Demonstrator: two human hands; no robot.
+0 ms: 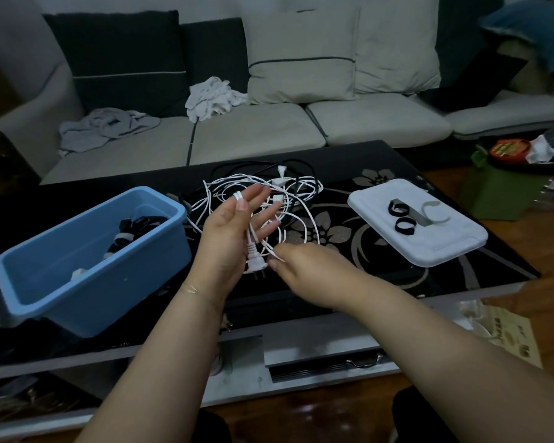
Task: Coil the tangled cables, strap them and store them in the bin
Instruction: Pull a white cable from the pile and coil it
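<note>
The left hand point(234, 231) is raised palm-up over the middle of the black floral-patterned coffee table point(397, 276), fingers mostly straight; a loop of white cable point(251, 231) hangs over its fingertips and runs down across the palm, with the white plug point(255, 263) lying at the heel of the hand, prongs pointing toward the near edge. The right hand point(304, 263) sits just beside that plug, its fingertips pinching a strand of the same white cable. Behind both hands, toward the far edge of the table, lies the tangle of white and black cables point(298, 187), loose and spread. At the left edge stands the blue bin point(87, 292), tilted, with coiled dark cables point(131, 231) already inside it. Toward the right edge rests a white lid point(429, 247) lying flat, carrying two rolled black straps point(402, 219) and a pale strap point(435, 212) curled beside them. Beyond the table is a light sofa point(269, 132) with crumpled cloths point(211, 97) on its seat
</note>
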